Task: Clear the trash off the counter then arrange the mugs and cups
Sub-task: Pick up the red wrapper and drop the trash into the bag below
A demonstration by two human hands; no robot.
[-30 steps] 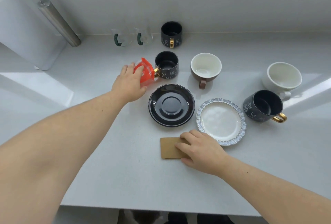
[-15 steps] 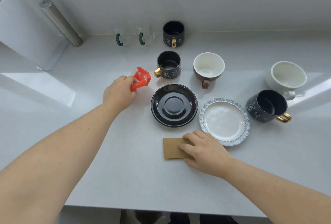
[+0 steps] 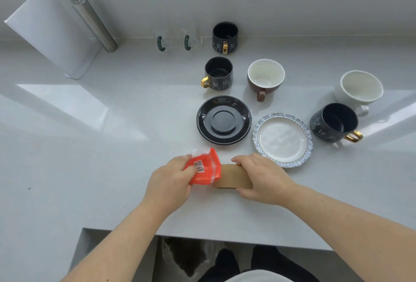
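My left hand (image 3: 171,180) grips an orange plastic wrapper (image 3: 203,169) just above the counter's front part. Right beside it, my right hand (image 3: 263,178) holds a brown cardboard sleeve (image 3: 233,179); wrapper and sleeve touch. Behind them stand a black saucer (image 3: 224,120) and a white scalloped plate (image 3: 282,139). Black mugs with gold handles sit at the back (image 3: 225,37), in the middle (image 3: 218,74) and at the right (image 3: 335,122). A brown cup (image 3: 265,77), a white cup (image 3: 359,89) and two glass cups with green handles (image 3: 165,39) (image 3: 192,38) stand around them.
A paper towel roll on a steel holder (image 3: 93,23) stands at the back left by the wall. The counter's front edge (image 3: 202,235) runs just under my forearms, with a dark floor and a grey furry shape (image 3: 186,257) below it.
My left hand has carried the orange wrapper from beside the middle black mug back to the front, next to the sleeve. My right hand has closed around the sleeve and lifted it.
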